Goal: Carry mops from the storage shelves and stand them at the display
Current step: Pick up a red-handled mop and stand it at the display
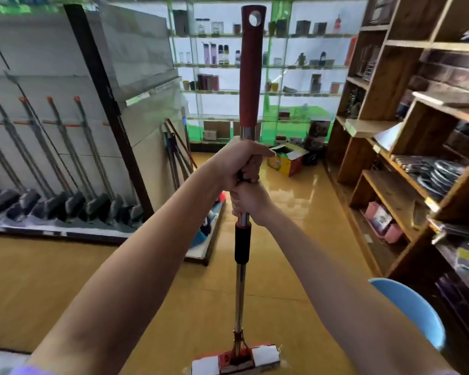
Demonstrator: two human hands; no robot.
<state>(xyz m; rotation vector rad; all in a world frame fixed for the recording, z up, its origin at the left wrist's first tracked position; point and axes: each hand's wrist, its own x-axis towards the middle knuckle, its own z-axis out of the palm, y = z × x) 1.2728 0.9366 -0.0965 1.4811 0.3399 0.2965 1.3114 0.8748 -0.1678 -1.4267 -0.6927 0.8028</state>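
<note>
Both hands hold one mop (241, 280) upright in front of the person, roughly centre of view. Left hand (240, 162) is the upper one, fingers wrapped tight round the metal pole just below the red grip. Right hand (248, 200) sits directly under it, touching it, fingers also curled round the pole, just above the black sleeve (243, 242). So both grips are closed on the same shaft, stacked one on the other.

The mop's red grip runs up to the top of view and ends in a tip w/ a round hanging hole. The pole runs straight down to the mop head (236, 361) at the bottom edge: white sponge block w/ a red metal frame, low over the floor (65, 280); can't tell if it touches.

To the left, a grey display rack (52, 77) w/ a row of mops (65, 163) leaning against its back panel, dark heads resting on the low base shelf. A few more poles lean at the rack's far end.

Straight ahead at the back, glass shelves (255, 66) w/ bottles, cups and small boxes. A cardboard box (287, 161) sits on the floor in front of them. On the right, wooden shelves (390, 77) w/ assorted goods, blurred. A blue round thing (412, 309), prob. a stool or bin, at lower right. Floor is glossy yellow-brown.
</note>
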